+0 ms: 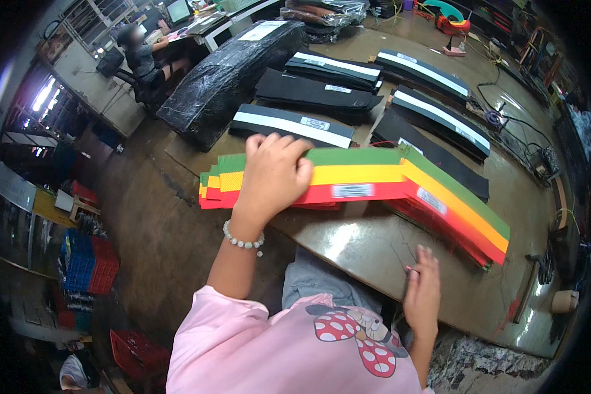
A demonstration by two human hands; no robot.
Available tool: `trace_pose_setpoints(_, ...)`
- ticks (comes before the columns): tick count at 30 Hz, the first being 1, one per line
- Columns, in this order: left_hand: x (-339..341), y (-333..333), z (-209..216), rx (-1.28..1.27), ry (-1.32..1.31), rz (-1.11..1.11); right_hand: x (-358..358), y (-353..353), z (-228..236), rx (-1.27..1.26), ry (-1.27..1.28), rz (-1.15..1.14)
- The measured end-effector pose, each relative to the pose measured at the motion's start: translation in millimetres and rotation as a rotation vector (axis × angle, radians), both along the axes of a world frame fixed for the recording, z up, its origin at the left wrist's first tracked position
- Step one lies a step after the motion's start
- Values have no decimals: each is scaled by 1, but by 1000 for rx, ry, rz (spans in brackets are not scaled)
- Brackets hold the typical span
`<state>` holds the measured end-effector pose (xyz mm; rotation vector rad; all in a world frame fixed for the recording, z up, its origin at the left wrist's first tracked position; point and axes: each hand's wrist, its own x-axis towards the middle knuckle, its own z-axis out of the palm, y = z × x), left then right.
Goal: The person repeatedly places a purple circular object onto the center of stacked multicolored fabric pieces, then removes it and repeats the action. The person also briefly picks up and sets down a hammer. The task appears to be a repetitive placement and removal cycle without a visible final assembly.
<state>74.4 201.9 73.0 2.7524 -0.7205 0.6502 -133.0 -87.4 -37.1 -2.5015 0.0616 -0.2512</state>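
My left hand [276,172] is closed over the left part of a pile of green, yellow and red striped fabric strips [358,174], its fingers curled over the green edge. The strips' left ends stick out unevenly beside my wrist. A white label lies on the red band. To the right, a second pile of the same striped strips [466,207] lies at an angle, meeting the first pile's right end. My right hand [423,289] holds nothing; its fingers are stretched out near the table's front edge, below the right pile and apart from it.
Behind the strips, several black bundles lie on the table [374,259], some with a white stripe [295,125]. A long plastic-wrapped black package [233,82] stands at the back left. Cables [505,121] and a spool [564,301] are at the right. A person [148,62] sits far left.
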Motion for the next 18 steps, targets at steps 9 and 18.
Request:
trace_pose_setpoints(9,-56,-59,-86,-521,36,-316,-99,-139,-10,-66,-74,-630)
trace_pose_setpoints(18,-148,-175,-110,-246,471,-1013,-106,-179,4,81,-288,-1018)
